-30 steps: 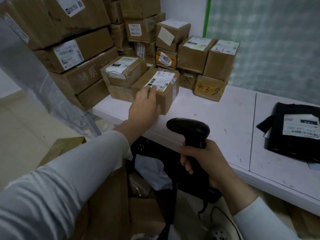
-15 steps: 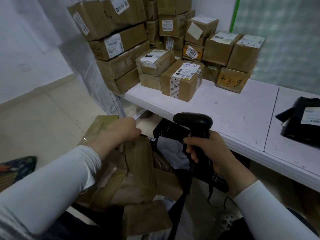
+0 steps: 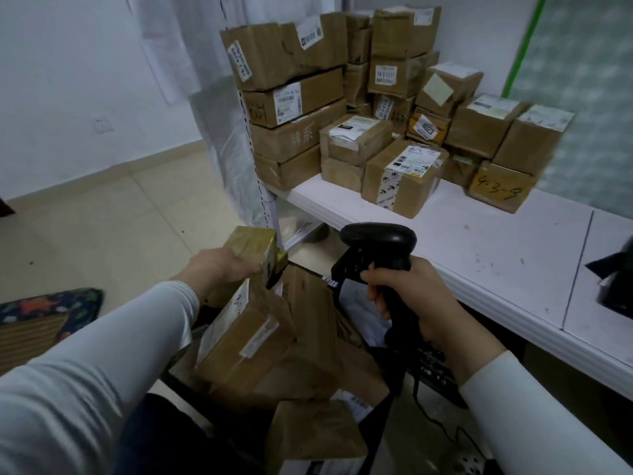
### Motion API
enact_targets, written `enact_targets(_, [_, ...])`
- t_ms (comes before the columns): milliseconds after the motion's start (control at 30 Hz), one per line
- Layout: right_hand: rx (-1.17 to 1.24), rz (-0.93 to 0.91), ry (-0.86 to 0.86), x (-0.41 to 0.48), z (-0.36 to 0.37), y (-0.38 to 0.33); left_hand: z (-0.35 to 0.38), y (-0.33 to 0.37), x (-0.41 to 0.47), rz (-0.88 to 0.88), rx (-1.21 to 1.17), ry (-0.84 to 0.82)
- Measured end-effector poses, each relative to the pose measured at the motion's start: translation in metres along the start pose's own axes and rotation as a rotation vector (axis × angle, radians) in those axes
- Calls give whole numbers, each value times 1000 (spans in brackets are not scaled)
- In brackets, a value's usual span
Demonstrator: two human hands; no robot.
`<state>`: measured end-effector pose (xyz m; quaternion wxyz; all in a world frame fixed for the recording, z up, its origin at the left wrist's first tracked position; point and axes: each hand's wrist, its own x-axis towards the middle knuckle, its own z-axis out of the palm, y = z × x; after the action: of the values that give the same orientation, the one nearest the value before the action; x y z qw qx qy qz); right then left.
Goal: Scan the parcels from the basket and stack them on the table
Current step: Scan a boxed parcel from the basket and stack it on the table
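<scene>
Brown cardboard parcels [image 3: 253,341] fill a black basket [image 3: 433,370] beside a white table [image 3: 479,255], as a person's left hand [image 3: 222,269] grips a small taped parcel [image 3: 251,246] just above the heap. The right hand [image 3: 418,303] is curled round the handle of a black scanner [image 3: 376,238], held upright over the basket. More boxes [image 3: 404,176] stand stacked at the table's far end.

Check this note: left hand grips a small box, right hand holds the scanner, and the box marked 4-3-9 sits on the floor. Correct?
No. The box marked 4-3-9 sits on the table, not the floor; the head view shows it. The left hand does grip a small box, and the right hand holds the scanner.
</scene>
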<state>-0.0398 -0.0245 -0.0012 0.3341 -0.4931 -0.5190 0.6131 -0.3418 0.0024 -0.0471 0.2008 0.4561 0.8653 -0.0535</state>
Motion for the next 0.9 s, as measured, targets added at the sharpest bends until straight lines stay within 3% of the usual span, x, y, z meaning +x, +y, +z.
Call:
enact_targets(300, [-12,6,19,4,6,-2,3,7,16,38,48,18])
enact_targets(667, [17,-12,34,-2,4,-12,-85,-13,-28,40,-378,150])
enact_targets(900, [56,-80,25,-25,-4,-27,-109,10,-62,154,-786,-2])
